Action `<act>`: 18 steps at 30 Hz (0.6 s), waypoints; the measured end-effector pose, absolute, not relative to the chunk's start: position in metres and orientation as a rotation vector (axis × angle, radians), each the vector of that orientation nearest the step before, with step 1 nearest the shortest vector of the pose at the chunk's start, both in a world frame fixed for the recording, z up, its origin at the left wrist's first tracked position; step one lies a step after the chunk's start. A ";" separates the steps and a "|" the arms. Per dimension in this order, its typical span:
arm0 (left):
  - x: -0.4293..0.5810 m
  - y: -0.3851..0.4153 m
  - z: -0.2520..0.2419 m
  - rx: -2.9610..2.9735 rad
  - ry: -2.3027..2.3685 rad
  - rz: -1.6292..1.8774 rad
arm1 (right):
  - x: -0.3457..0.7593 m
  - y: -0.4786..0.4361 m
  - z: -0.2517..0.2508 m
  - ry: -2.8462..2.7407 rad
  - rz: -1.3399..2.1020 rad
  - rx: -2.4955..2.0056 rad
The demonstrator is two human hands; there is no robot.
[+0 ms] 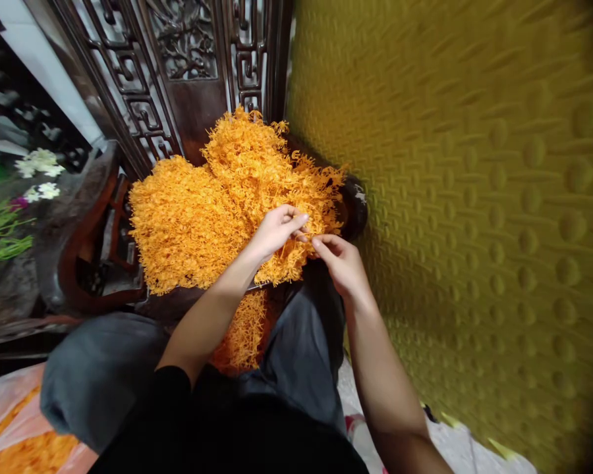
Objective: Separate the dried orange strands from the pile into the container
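Bumpy yellow panel [474,171] on R. Carved chair [202,108] w/ big orange pile [188,217] betw. its arms. Lower L: clear plastic bag [14,398] w/ loose orange bits [34,454] in it. Smaller orange heap [247,332] betw. knees. L hand [279,230] & R hand [343,266] over pile's near R edge, thumbs & fingertips drawn close; can't tell if gripping a pc.

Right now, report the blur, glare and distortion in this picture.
Head view: yellow surface stretched and soft toward upper right, right corners dark; head view: glints on the dark carved wood; head view: orange pile brightly lit, fairly sharp.
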State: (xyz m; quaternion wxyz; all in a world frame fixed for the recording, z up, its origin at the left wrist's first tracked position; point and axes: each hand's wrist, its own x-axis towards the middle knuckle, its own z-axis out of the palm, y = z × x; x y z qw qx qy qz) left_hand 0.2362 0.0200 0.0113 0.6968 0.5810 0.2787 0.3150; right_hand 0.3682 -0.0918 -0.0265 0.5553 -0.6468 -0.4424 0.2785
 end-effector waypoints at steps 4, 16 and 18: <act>0.233 0.014 0.005 1.608 0.506 0.823 | 0.367 -0.075 -0.033 -0.711 0.725 -1.319; 0.255 0.035 -0.056 2.547 0.222 0.608 | 0.361 -0.165 0.031 -0.896 -0.053 -1.424; 0.255 0.040 -0.056 2.576 0.220 0.586 | 0.351 -0.177 0.033 -0.847 -0.189 -1.393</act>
